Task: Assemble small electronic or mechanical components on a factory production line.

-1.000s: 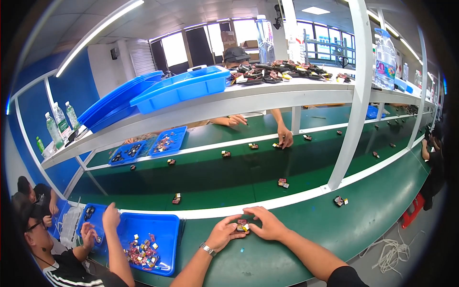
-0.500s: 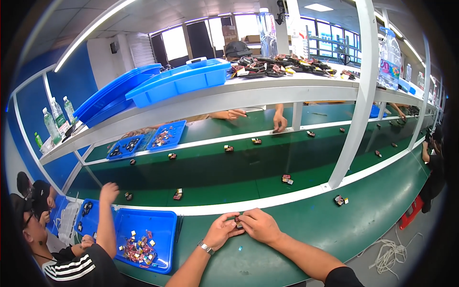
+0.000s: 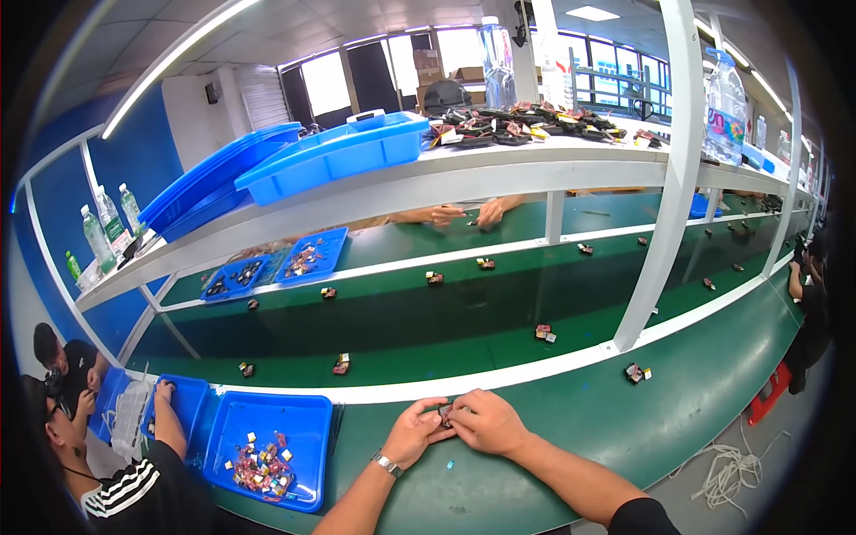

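The left hand [image 3: 415, 433] and the right hand [image 3: 486, 423] are held close together, a small electronic module [image 3: 447, 415] being pinched by their fingertips at six o'clock of the view, over the worktop [image 3: 571, 437]. If unevenly pressed, it might be dropped or damaged.

Small component [image 3: 446, 415], seemingly reddish-black, between fingers [image 3: 466, 416].
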Motion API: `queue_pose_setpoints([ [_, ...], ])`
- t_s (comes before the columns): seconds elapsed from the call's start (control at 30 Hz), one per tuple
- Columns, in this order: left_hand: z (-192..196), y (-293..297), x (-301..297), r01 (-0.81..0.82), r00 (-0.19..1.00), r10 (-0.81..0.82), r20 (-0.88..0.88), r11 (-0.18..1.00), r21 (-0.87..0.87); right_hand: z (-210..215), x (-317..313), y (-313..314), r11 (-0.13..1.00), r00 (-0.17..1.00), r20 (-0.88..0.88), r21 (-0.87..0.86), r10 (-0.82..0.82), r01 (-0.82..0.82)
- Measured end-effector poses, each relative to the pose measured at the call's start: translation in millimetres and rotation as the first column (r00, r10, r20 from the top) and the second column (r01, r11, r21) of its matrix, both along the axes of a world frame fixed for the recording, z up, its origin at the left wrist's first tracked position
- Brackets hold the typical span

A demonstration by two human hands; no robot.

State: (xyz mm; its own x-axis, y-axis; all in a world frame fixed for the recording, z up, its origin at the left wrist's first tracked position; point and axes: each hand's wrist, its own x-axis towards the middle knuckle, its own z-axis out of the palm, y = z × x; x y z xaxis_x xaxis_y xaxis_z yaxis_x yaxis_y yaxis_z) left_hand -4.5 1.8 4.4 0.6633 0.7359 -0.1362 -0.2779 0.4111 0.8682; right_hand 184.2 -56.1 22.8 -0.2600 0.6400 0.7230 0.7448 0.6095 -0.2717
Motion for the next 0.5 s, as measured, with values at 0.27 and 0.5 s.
queue_pose_setpoints([
  [0.27,-3,1,2,0.004,1.0,-0.004,-0.003,0.999,0.037,5,6,1,0.998,1.0,0.001,-0.058,0.001,-0.001],
  [0.5,-3,-1,4,0.035,0.997,-0.026,-0.078,0.993,0.117,1,13,4,0.975,0.993,-0.039,-0.189,0.114,-0.119],
])
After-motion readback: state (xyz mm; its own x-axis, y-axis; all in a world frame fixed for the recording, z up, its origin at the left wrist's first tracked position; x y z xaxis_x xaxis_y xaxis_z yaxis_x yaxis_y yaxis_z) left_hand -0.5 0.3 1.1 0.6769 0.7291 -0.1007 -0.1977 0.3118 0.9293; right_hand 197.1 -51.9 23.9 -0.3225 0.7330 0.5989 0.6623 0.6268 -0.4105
